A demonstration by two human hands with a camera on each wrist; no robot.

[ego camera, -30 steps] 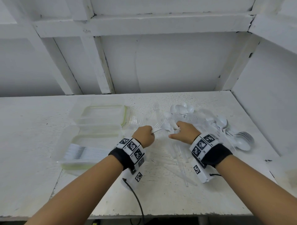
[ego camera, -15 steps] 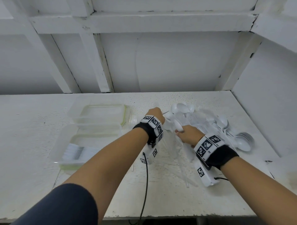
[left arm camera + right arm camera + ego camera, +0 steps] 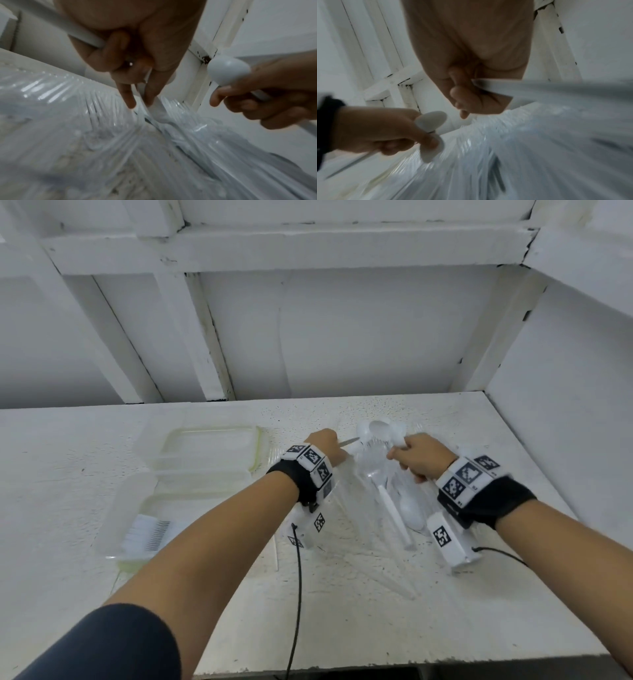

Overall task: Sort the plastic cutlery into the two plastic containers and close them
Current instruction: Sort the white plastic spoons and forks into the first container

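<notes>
A heap of clear plastic forks and white spoons lies on the white table. My left hand is at the heap's left edge and grips white spoons; two fingers point down onto the clear forks. At the heap's right, my right hand grips a white spoon by its handle. To the left stand two open clear containers: the far one looks empty, the near one holds a row of forks.
More white spoons lie near my right wrist. White walls close the table at the back and on the right. A black cable hangs from my left wrist over the front edge.
Both hands have moved away from me into the heap. The left hand went forward and right with what it held; the right hand now holds a white spoon higher up.
</notes>
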